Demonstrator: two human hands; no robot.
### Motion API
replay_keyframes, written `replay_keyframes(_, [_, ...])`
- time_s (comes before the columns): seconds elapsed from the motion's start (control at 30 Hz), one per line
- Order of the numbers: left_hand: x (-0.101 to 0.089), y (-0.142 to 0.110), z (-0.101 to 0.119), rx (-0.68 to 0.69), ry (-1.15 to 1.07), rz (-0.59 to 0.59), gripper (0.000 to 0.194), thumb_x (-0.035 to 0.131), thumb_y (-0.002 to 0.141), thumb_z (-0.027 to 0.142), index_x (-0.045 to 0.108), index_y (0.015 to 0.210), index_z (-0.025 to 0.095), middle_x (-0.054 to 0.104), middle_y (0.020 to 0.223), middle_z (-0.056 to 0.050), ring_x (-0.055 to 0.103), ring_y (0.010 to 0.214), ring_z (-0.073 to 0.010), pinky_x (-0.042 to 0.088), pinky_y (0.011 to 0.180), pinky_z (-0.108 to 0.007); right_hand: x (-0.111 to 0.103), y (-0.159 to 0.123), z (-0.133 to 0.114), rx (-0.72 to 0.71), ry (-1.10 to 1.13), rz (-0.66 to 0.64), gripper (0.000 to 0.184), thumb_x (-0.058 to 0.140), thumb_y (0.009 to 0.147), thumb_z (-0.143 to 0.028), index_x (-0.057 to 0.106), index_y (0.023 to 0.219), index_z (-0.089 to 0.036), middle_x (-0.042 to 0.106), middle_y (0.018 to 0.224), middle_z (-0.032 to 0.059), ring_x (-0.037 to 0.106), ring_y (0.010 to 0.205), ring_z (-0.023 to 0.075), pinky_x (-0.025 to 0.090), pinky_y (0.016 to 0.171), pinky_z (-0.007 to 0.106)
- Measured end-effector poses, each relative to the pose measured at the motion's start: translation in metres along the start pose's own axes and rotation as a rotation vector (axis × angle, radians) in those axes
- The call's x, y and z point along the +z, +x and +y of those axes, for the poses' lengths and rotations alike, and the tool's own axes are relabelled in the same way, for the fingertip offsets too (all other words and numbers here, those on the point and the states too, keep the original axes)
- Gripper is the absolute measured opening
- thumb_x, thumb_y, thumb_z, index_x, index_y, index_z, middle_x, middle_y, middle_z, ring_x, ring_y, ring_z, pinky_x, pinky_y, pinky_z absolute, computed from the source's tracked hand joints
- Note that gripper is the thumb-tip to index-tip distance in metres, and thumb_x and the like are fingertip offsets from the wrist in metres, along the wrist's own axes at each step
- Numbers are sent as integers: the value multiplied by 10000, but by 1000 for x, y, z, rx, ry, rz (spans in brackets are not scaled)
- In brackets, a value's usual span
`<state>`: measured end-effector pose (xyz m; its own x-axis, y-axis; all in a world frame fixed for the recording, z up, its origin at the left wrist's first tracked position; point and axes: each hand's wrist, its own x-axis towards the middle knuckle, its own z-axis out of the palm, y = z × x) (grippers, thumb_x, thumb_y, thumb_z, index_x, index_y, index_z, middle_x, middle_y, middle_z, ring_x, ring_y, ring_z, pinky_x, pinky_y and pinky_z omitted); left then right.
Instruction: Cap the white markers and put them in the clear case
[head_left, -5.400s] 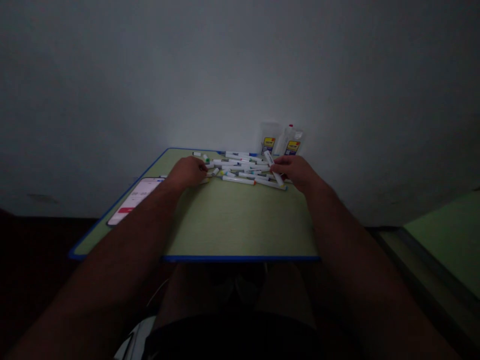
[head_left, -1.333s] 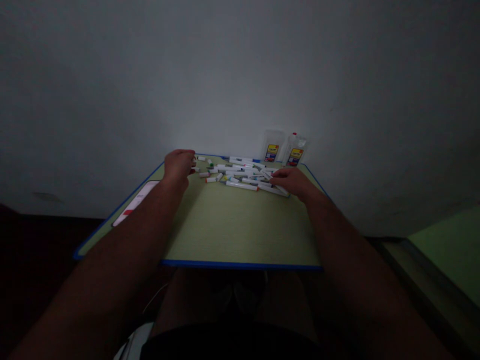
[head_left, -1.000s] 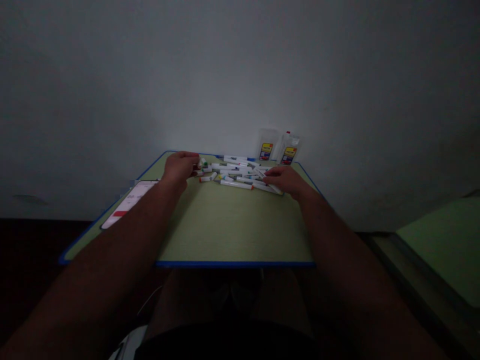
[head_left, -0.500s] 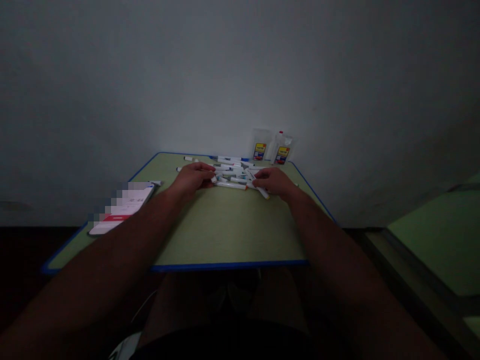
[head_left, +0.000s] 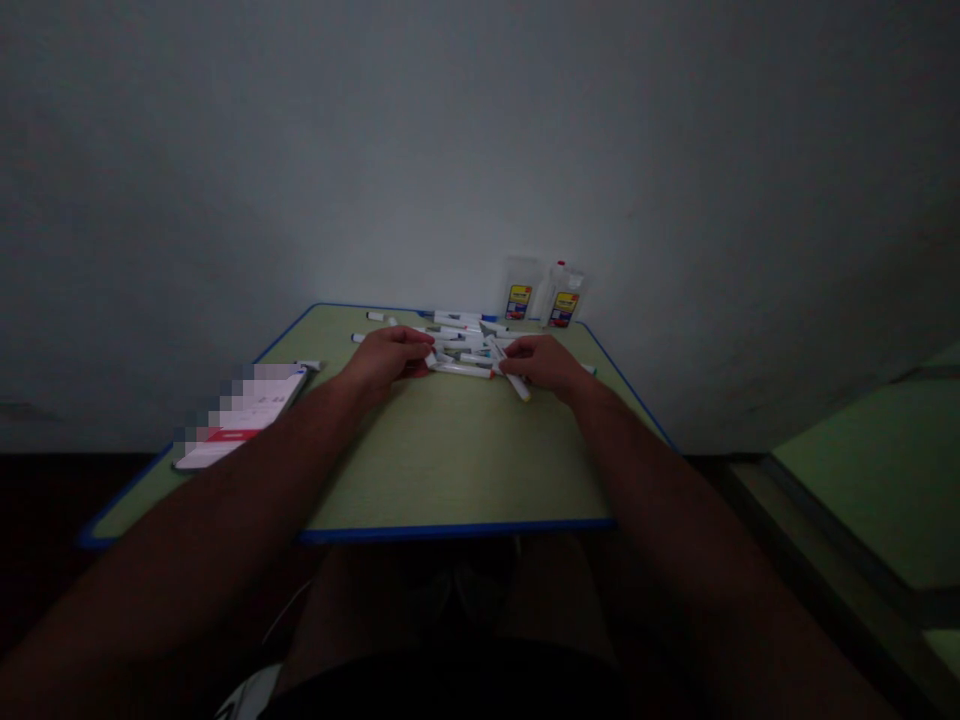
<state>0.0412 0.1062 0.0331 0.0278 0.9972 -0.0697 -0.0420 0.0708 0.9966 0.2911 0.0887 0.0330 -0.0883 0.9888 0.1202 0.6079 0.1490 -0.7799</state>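
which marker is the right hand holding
The white marker with the yellowish end, slanting in the right hand; the other markers lie on the table.

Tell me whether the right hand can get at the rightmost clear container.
Probably yes: nothing tall stands between the right hand and the rightmost clear container, though that hand holds a white marker.

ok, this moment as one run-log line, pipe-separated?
left hand: pinching small white piece, likely cap | right hand: holding yellow-ended marker | table: loose markers, phone | back: clear labelled containers
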Motion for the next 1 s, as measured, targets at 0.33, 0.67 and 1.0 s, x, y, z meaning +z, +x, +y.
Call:
replay_keyframes(0.33, [-3, 5, -4, 31, 13, 0, 125, 722, 671, 52, 711, 743, 152, 703, 799, -96, 630, 650, -149, 554, 598, -289, 1, 0, 1, -10, 50, -12, 156, 760, 750, -252, 708, 846, -141, 738, 871, 73, 614, 667, 112, 467, 624, 236])
replay_keyframes(0.67, [-4, 5, -5, 48, 11, -13, 113, 715, 665, 58, 708, 747, 136, 706, 793, -85, 635, 647, -140, 543, 605, -268, 2, 0, 0, 7, 73, 4, 185, 786, 729, -245, 695, 848, -138, 740, 868, 71, 621, 669, 106, 473, 623, 225])
replay_keyframes(1.0, [-4, 7, -4, 45, -9, 11, 110, 701, 688, 36, 700, 722, 141, 686, 749, -75, 599, 604, -125, 538, 606, -271, 1, -1, -1, 7, 114, -11, 166, 789, 743, -227, 689, 843, -140, 737, 854, 69, 606, 633, 94, 465, 586, 214])
